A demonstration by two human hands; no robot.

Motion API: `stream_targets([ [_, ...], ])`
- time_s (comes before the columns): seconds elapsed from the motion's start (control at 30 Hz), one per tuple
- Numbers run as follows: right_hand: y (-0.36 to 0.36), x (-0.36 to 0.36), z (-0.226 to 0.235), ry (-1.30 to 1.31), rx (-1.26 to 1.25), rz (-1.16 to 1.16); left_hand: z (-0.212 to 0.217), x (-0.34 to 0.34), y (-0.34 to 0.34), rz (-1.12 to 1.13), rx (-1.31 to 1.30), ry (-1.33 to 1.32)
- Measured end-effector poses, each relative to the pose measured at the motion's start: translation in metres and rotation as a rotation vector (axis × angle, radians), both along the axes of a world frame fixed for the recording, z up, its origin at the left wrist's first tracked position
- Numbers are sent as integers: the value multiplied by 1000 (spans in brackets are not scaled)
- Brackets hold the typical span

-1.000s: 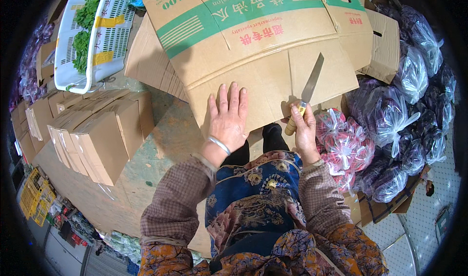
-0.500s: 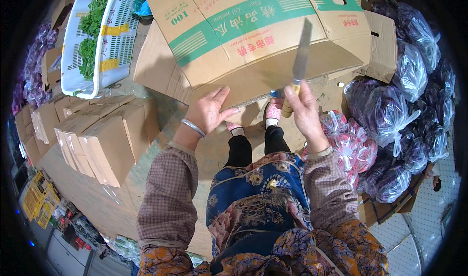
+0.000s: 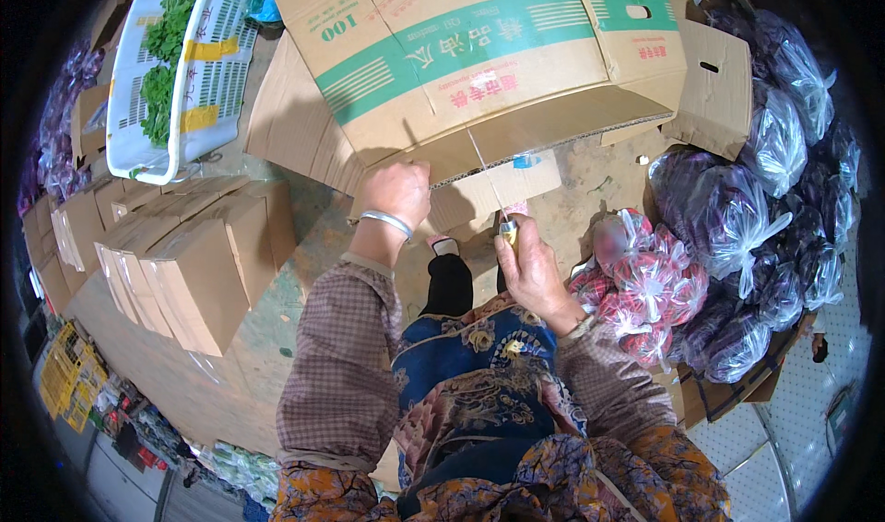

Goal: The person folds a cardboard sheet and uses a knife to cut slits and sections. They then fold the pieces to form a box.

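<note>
Two hands are engaged: the left hand [image 3: 396, 190] is clamped on the cardboard box [image 3: 479, 61] edge. The knife [image 3: 506, 227], gripped by the right hand [image 3: 530, 269], is pointed away into the box's near flap.

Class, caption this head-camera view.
Left hand grips cardboard box edge; right hand slits it with a knife.

Left of the hands stand folded boxes [image 3: 175, 264]; far left, a crate [image 3: 152, 70] of greens; right, bagged produce [image 3: 737, 236].

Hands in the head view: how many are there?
2: left hand grips the lower edge of the green-striped carton; right hand just below, holding a knife. No others show.
</note>
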State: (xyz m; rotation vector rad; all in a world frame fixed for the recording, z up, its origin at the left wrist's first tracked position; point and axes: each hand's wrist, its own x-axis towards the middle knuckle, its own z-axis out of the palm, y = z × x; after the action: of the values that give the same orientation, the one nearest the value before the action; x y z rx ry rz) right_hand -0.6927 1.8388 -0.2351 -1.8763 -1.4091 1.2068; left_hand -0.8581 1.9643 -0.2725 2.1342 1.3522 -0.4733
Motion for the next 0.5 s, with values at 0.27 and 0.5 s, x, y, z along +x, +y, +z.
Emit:
stream_targets([
  [0.27, -3, -6, -2, -60, -20, 90, -3, 0, 3, 3, -16, -15],
  [0.5, 6, -12, -12, -134, -171, 110, -11, -5, 3, 8, 15, -43],
])
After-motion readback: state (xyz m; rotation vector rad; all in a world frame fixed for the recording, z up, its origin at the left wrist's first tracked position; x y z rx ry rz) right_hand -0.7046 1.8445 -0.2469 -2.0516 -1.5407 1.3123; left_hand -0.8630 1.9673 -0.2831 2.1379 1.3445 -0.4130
